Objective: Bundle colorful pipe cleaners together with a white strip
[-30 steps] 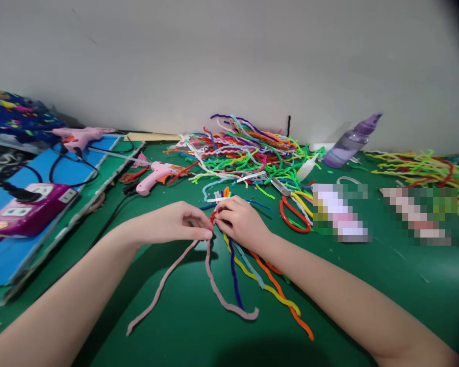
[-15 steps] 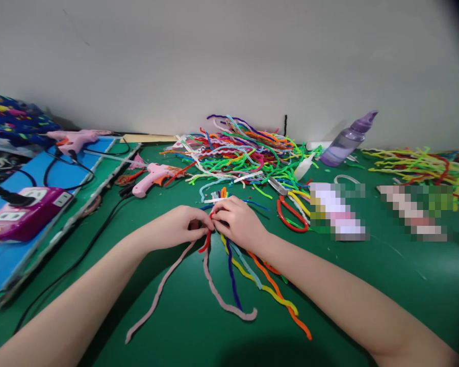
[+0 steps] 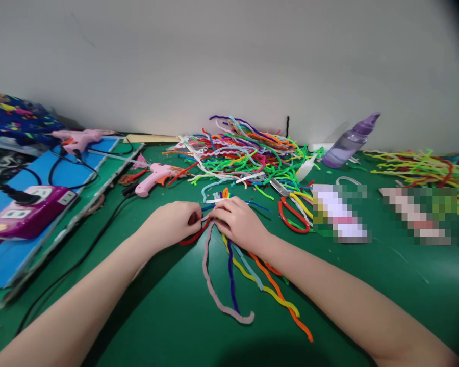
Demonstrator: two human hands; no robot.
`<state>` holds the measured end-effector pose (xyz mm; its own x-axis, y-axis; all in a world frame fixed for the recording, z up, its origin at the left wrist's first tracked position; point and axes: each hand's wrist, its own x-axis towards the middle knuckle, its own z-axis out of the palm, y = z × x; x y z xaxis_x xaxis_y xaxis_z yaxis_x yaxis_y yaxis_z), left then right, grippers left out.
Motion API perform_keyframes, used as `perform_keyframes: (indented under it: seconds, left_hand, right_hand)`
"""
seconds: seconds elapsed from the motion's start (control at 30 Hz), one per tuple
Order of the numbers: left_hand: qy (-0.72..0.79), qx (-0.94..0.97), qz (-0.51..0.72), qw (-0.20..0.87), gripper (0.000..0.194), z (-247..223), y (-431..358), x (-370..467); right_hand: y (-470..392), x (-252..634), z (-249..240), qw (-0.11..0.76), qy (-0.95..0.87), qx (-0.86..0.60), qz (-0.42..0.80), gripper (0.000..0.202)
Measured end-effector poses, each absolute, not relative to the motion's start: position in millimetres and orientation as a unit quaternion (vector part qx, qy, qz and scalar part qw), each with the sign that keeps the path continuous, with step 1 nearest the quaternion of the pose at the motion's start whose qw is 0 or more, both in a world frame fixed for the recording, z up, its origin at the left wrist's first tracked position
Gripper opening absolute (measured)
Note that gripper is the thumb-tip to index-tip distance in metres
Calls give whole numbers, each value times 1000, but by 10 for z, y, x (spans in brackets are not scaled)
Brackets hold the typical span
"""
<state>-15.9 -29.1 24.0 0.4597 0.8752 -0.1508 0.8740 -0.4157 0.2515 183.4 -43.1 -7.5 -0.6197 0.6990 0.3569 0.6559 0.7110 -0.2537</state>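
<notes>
My left hand [image 3: 176,221] is closed in a pinch on a pale pink pipe cleaner, a short stretch of which shows between the two hands. A red pipe cleaner [image 3: 193,238] curves out below its fingers. Beside it, my right hand [image 3: 239,221] presses its closed fingers on the gathered middle of a bunch of pipe cleaners. From under that hand fan out a second pale pink strand [image 3: 210,290], a dark blue one [image 3: 232,285], a yellow one [image 3: 275,293] and an orange one [image 3: 290,311]. The bunch's crossing point is hidden under my fingers.
A heap of coloured pipe cleaners [image 3: 240,148] lies against the wall. Red-handled scissors [image 3: 294,219], a glue bottle [image 3: 306,168] and a purple bottle [image 3: 346,148] are at right. Pink glue guns [image 3: 153,178] and a purple power strip [image 3: 34,216] with a black cord sit at left.
My left hand has moved slightly left, away from my right hand, drawing the left pink strand with it. The red piece now bends out to the left. My right hand stays on the bunch.
</notes>
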Motion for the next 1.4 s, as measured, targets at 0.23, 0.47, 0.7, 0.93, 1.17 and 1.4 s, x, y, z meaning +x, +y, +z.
perform_keyframes:
  seconds: [0.23, 0.47, 0.7, 0.93, 1.17, 1.4]
  left_hand:
    - [539, 824, 59, 162, 15, 294, -288, -172]
    - [529, 826, 86, 175, 21, 350, -322, -153]
    - [518, 842, 47, 144, 33, 400, -372, -108]
    - [518, 841, 42, 149, 23, 296, -321, -123]
    - [543, 832, 46, 105, 27, 189, -305, -91]
    - [525, 848, 69, 27, 34, 106, -326, -64]
  right_hand:
    - [-423, 1840, -117, 226, -898, -374, 46, 23]
    - [-409, 1839, -116, 227, -900, -370, 47, 25]
    - [-411, 1844, -126, 215, -902, -372, 43, 26]
    - [-413, 1841, -102, 224, -902, -365, 47, 24]
    - [-428, 1831, -52, 264, -877, -389, 99, 9]
    - [-362, 1867, -109, 368, -797, -436, 199, 4]
